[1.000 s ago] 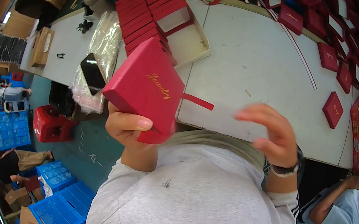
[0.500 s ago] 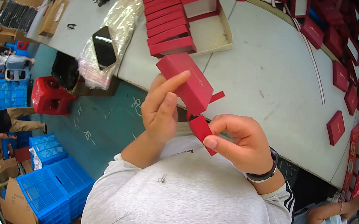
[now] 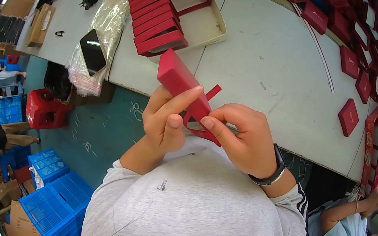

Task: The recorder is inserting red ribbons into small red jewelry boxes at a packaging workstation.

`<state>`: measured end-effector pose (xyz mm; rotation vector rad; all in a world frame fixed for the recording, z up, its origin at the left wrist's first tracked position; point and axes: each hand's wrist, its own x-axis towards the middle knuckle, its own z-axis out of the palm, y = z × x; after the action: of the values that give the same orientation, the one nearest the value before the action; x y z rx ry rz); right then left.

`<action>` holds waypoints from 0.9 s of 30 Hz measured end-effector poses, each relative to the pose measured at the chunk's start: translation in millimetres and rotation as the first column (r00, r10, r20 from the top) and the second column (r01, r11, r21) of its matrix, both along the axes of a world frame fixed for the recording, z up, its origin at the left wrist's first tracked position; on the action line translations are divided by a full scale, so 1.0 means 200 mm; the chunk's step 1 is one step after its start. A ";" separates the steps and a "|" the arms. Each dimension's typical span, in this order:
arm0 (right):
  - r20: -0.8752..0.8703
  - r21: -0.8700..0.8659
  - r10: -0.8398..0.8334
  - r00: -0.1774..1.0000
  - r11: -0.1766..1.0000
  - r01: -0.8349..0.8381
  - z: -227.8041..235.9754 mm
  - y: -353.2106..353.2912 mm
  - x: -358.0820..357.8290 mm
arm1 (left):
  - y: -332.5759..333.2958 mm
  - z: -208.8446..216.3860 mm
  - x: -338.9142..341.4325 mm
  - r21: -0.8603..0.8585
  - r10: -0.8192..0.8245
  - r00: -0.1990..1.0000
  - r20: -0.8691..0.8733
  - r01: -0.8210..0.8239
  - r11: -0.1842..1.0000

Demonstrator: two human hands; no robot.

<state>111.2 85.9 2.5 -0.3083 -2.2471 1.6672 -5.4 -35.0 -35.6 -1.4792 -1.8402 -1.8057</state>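
A small red cardboard box (image 3: 180, 78) is held tilted in front of my chest, over the table's near edge. My left hand (image 3: 162, 116) is closed round its left part, the index finger lying along the top. At the box's lower right end, my right hand (image 3: 249, 139) pinches with thumb and index finger on a red ribbon (image 3: 214, 91). One end of this ribbon sticks up past the box, and a loop of it hangs beneath. The exact spot under my right fingertips is hidden.
Rows of red boxes (image 3: 152, 17) stand beside an open pale tray (image 3: 217, 33) at the back. A phone (image 3: 93, 52) lies on plastic bags (image 3: 108, 18) at left. Red boxes (image 3: 349, 61) pile up at right, with a lone box (image 3: 348, 117) nearer. A co-worker (image 3: 338, 233) sits at right.
My right hand has moved up against the box's end, where before it held a wide red band apart from it. The box has turned, showing more of its narrow side. The view has shifted slightly.
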 end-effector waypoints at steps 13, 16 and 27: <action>0.049 -0.015 -0.056 0.997 0.998 0.057 -0.01 -0.01 0.01 | 0.01 0.03 0.03 -0.019 0.017 0.998 -0.066 -0.018 1.000; 0.040 0.035 -0.068 0.997 0.997 0.067 -0.03 -0.01 0.01 | 0.00 0.02 0.07 -0.096 0.049 0.996 -0.072 -0.056 0.994; 0.241 -0.359 0.090 0.966 0.933 0.003 -0.07 0.03 -0.01 | 0.01 -0.02 0.00 0.286 0.403 0.905 0.134 -0.425 0.859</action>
<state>108.7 92.0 -10.5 -0.5935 -2.1184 2.1720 -4.5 -33.6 -39.1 -0.8392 -1.6446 -1.8310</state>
